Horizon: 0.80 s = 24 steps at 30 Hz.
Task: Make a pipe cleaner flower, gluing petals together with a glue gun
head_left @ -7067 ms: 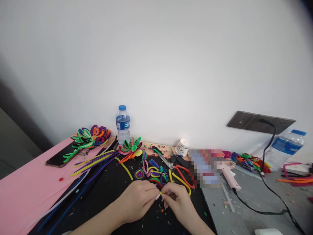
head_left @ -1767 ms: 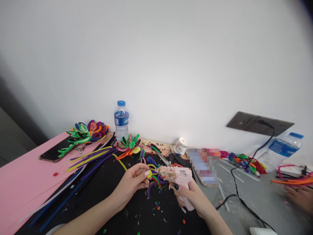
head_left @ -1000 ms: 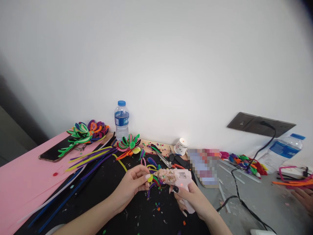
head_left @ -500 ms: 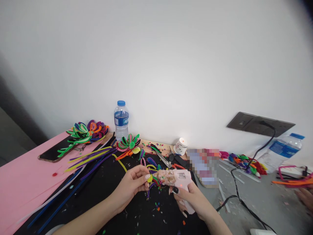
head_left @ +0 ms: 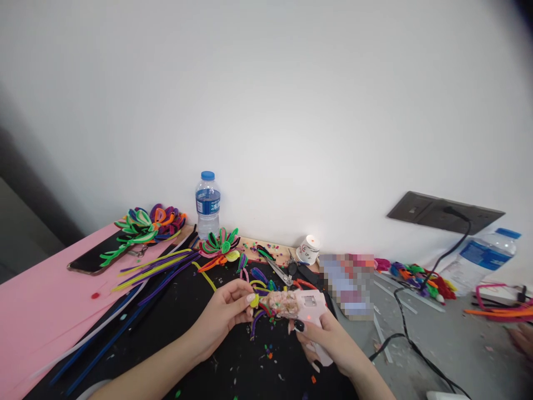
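Observation:
My left hand (head_left: 225, 314) is closed, thumb and fingers pinching a small yellow fuzzy pipe-cleaner piece (head_left: 254, 301). My right hand (head_left: 339, 339) is wrapped round a pale pink hot glue gun (head_left: 312, 298) with a red light on its side. Dried glue and coloured bits crust the front half of the gun. Its nozzle points left, right beside the yellow piece; whether they touch I cannot tell. Just behind lie curled purple, blue and yellow pipe cleaners (head_left: 259, 276), partly hidden by the gun. Scissors (head_left: 281, 273) rest beyond them on the black mat (head_left: 233, 366).
A pipe-cleaner flower (head_left: 220, 243) and a water bottle (head_left: 207, 205) stand near the wall. Left are a phone (head_left: 94, 254) and loose pipe cleaners (head_left: 156, 266). A paper cup (head_left: 308, 250), black cable (head_left: 402, 316) and second bottle (head_left: 483, 258) are right, with another person's hand (head_left: 522, 336) at the edge.
The view has shifted very slightly. Both hands keep their grips, and the yellow piece and glue gun stay nearly in place.

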### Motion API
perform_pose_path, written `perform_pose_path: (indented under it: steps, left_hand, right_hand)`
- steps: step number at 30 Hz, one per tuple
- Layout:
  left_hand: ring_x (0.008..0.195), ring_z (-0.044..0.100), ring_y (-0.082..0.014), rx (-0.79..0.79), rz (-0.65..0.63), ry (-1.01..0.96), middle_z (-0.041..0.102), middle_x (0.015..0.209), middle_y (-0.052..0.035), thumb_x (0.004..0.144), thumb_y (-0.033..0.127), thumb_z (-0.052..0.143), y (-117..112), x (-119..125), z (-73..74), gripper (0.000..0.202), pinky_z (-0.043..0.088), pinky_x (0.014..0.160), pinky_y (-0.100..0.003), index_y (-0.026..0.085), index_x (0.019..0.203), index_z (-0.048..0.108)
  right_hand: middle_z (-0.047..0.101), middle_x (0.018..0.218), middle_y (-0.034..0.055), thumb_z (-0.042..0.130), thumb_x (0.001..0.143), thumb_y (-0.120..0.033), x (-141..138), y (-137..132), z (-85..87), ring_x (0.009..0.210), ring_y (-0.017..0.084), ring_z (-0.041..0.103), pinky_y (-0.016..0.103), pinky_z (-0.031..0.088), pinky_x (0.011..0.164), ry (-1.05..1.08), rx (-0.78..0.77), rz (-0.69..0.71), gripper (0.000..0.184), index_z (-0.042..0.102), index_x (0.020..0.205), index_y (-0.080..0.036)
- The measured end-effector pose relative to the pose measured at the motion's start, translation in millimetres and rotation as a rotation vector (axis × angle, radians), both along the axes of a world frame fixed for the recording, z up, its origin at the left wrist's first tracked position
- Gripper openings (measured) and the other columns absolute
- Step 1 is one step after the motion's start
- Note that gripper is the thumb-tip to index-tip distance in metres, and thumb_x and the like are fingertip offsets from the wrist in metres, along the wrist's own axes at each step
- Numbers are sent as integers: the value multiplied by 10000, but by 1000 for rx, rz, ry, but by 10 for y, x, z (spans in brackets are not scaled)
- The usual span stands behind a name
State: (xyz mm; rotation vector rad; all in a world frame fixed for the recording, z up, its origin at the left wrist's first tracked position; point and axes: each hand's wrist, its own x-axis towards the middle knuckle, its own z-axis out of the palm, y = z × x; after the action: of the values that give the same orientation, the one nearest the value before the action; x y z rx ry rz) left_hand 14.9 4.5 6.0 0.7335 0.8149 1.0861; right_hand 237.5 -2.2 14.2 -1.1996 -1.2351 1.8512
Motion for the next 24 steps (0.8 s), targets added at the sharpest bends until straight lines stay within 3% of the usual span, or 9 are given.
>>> perform_pose_path:
  steps: [7, 24]
  left_hand:
    - [535, 469, -63, 7, 0, -11, 533, 605, 43, 683, 276, 680, 4, 6, 10, 154, 436, 563, -194, 176, 755, 587]
    - [535, 483, -63, 0, -37, -36, 540, 614, 33, 679, 257, 686, -16, 14, -6, 150, 425, 553, -194, 162, 745, 590]
  right_hand:
    - [456, 499, -97, 686, 614, -424, -10, -27, 61, 329, 28, 343, 165, 276, 334, -23, -17, 13, 460, 423, 895, -172]
    - [438, 471, -110, 668, 627, -463, -2, 4, 8, 299, 30, 338, 160, 258, 305, 9, -3, -12, 475, 415, 908, -174]
